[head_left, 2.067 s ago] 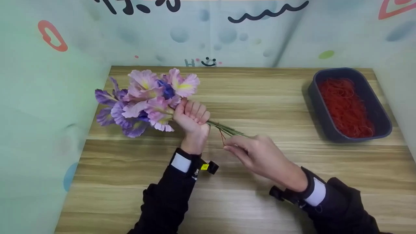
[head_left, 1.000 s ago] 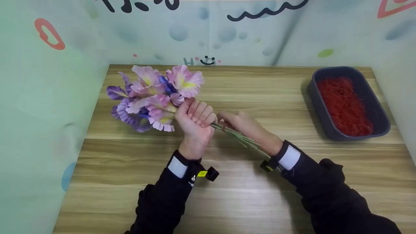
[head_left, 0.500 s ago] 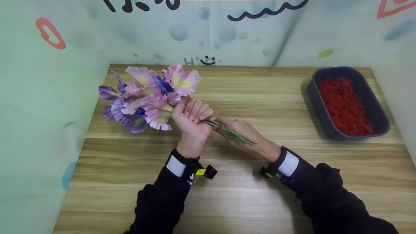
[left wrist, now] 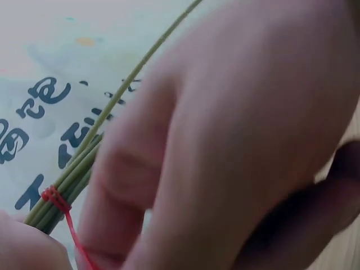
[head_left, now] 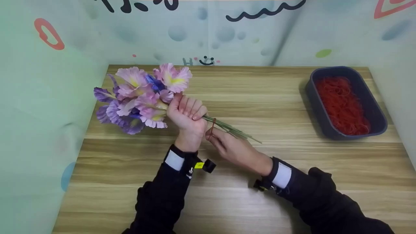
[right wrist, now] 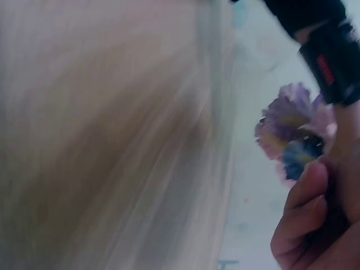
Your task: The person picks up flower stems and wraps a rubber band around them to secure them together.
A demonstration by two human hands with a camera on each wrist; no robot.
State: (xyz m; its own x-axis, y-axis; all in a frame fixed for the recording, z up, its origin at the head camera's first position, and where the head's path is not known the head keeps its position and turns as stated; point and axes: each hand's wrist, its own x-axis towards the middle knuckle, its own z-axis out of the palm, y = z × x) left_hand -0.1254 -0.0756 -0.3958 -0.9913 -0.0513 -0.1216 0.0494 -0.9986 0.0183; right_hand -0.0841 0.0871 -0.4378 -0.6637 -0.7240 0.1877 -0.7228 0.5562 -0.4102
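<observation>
My left hand (head_left: pixel 188 115) grips a bunch of purple and pink artificial irises (head_left: pixel 139 97) just below the blooms, which point left. Green stems (head_left: pixel 235 130) stick out to the lower right of that fist. A red rubber band (head_left: pixel 213 125) goes round them, wound in several turns (left wrist: pixel 56 198) in the left wrist view. With thumb and forefinger, my right hand (head_left: pixel 237 149) pinches a stretched loop of the band below the stems. Part of the blooms (right wrist: pixel 292 124) shows blurred in the right wrist view.
A dark blue plastic bin (head_left: pixel 315 110) holding a heap of red rubber bands (head_left: pixel 344 107) stands at the back right of the wood-grain table (head_left: pixel 227 201). A printed backdrop (head_left: pixel 208 32) rises behind the table and along the sides.
Since the earliest frame, the right hand has passed the band round behind the stems and back to their near side, stretching the loop toward the person. The bouquet has shifted slightly left recently.
</observation>
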